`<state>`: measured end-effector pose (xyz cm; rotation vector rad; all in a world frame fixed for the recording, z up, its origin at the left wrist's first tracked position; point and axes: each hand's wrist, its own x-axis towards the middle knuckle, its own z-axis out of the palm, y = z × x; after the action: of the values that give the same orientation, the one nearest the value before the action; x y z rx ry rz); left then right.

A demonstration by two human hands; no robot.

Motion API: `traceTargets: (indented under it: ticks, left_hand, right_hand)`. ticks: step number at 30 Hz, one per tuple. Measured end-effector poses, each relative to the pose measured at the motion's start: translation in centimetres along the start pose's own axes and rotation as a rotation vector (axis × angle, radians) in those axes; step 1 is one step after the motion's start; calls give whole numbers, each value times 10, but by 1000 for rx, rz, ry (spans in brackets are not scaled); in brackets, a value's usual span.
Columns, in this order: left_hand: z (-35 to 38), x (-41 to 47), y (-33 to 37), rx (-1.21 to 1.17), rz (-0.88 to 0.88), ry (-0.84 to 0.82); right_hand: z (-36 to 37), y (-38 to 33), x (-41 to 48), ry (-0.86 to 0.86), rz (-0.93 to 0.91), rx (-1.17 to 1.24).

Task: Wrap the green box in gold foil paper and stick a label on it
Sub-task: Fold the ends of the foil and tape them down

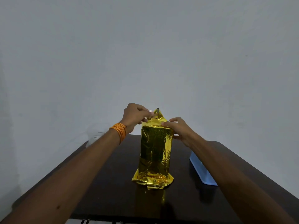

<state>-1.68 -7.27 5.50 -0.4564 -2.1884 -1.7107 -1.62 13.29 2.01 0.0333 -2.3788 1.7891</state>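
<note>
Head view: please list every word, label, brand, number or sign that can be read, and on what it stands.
None: no text can be read in this view.
Gold foil: only creases and reflections, no label in sight.
Blue tray: plain, no print visible.
Small pale piece at the left hand: too small to read.

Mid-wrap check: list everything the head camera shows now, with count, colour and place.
foil-wrapped box: one, gold, upright at table centre, loose flaps top and bottom
table: one, dark brown, under everything
container: one, light blue, right of the box, partly behind the right arm
clear plastic item: one, see-through, far left table edge, unidentifiable
wrist threads: orange, left wrist
left hand: pinches the top flap
right hand: fingers press the top right fold
</note>
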Motion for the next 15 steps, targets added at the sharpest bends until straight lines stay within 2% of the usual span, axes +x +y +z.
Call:
traceTargets:
  ticks: [8,15]
  left_hand:
    - [14,1,-2,100,72,19]
    - [17,9,-17,303,69,39]
  right_hand:
    - [2,9,-1,20,11,18]
    - [0,13,-1,21,-14,2]
